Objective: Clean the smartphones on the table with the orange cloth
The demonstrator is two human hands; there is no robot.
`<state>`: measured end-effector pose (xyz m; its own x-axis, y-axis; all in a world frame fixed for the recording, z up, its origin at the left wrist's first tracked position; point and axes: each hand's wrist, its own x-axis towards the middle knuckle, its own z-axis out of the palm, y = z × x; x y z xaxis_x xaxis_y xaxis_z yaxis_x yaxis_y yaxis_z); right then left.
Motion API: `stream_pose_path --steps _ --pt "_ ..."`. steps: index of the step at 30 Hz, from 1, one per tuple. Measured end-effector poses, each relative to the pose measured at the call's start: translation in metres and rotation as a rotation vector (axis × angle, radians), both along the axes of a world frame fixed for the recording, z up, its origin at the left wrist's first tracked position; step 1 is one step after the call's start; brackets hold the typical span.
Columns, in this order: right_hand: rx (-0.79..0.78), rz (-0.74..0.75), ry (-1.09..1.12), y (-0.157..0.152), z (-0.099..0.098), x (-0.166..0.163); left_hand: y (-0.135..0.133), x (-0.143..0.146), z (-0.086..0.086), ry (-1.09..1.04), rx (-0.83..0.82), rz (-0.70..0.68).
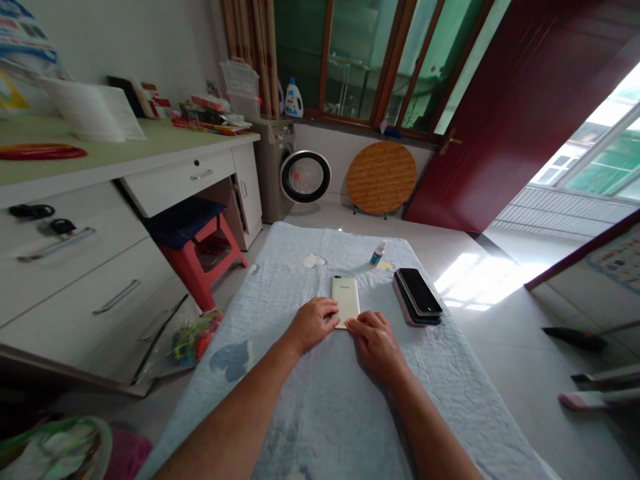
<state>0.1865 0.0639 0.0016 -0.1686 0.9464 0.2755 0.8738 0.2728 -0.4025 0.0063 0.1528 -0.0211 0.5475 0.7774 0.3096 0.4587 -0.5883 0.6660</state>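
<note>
A pale gold phone [345, 297] lies back up on a light blue cloth [320, 400]. My left hand [313, 322] rests curled at the phone's near left corner, fingers touching its edge. My right hand [374, 337] is curled too, its fingertips pinching the phone's near right corner. Right of the phone sits a stack of dark phones [418, 295]. Beyond them stands a small blue-capped bottle [377, 255], beside a yellow scrap [385, 265], and some white wadding [314, 261] lies further left.
White desk with drawers [125, 220] at left, a red stool [200, 253] under it, a bag of coloured items [193, 340] on the floor. Washing machine [287, 170], round wooden tabletop [381, 177] and dark red door [520, 113] stand behind. Brushes [590, 380] lie at right.
</note>
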Motion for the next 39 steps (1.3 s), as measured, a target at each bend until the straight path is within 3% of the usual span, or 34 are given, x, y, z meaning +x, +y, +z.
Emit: stream_pose_path --steps 14,27,39 --pt "0.029 -0.162 -0.038 0.027 -0.02 0.006 0.001 0.001 -0.001 0.039 0.046 -0.018" --pt "0.051 0.135 -0.038 0.007 0.002 -0.031 0.003 0.002 0.001 0.055 0.029 -0.01" --pt "0.005 -0.066 -0.033 0.011 -0.006 -0.023 0.003 0.002 0.0 0.049 0.031 -0.018"
